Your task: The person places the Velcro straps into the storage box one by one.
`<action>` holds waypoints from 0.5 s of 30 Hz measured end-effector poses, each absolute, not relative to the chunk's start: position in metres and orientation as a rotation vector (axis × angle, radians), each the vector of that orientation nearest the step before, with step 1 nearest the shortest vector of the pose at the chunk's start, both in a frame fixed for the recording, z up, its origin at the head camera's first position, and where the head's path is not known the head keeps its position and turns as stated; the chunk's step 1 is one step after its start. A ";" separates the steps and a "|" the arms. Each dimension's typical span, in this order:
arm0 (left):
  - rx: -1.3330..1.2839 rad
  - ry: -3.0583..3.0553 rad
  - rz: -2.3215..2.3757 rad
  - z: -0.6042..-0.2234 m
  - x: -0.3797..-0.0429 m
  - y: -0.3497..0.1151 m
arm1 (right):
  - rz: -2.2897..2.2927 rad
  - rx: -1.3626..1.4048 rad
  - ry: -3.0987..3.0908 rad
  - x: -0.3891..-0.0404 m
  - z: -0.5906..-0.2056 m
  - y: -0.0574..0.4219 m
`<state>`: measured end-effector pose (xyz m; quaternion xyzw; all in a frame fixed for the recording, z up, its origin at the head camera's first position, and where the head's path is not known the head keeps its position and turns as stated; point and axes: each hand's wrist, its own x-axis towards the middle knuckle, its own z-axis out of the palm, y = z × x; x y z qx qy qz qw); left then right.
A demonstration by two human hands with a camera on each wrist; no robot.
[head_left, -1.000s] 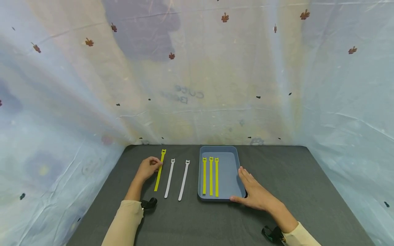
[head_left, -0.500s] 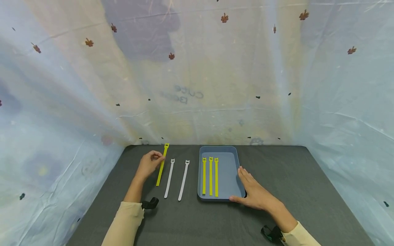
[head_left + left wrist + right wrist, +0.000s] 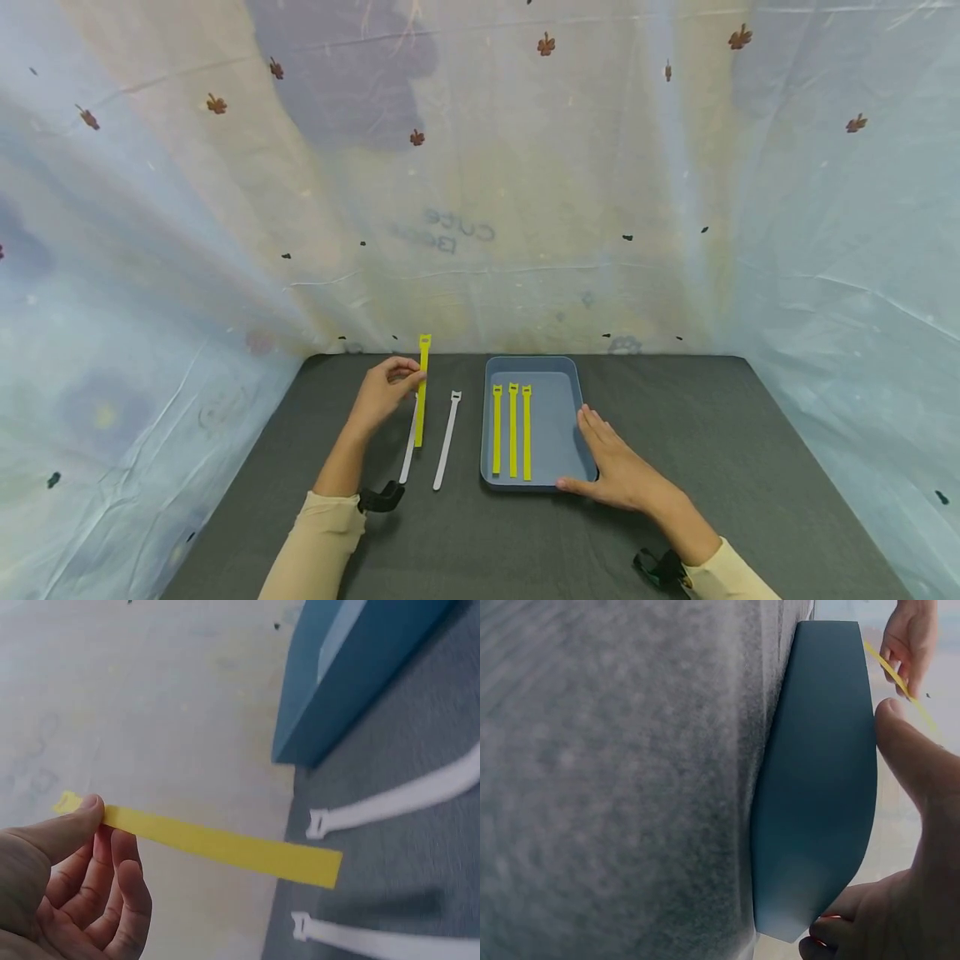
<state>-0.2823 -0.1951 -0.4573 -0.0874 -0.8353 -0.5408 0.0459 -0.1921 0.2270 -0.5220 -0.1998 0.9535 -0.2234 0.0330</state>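
Note:
Between thumb and fingers, my left hand (image 3: pixel 384 395) pinches a yellow hook-and-loop cable tie (image 3: pixel 421 417) near its slotted head, raised above the cloth. In the left wrist view the tie's flat tail (image 3: pixel 247 851) points right. A white cable tie (image 3: pixel 408 450) lies below it, its head hidden in the head view; another white cable tie (image 3: pixel 447 442) lies to its right. Three yellow cable ties (image 3: pixel 513 433) lie side by side in the left half of a blue-grey tray (image 3: pixel 558 437). With fingers extended, my right hand (image 3: pixel 626 473) rests on the tray's near right corner.
Dark grey cloth (image 3: pixel 712 467) covers the table. A patterned pale curtain (image 3: pixel 480 183) stands behind it and along both sides. Each wrist wears a black strap with a camera (image 3: pixel 381 497).
My left hand has lifted the yellow cable tie off the cloth and carried it up and rightward, over the nearer white tie. The right hand and tray have stayed put.

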 end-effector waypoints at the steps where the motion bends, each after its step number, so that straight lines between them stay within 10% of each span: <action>1: -0.282 -2.547 -1.664 -0.456 -0.282 -0.192 | -0.688 -0.617 2.935 -0.192 -0.522 0.227; 15: -0.387 -2.538 -1.747 -0.441 -0.280 -0.147 | -0.690 -0.615 2.933 -0.191 -0.522 0.225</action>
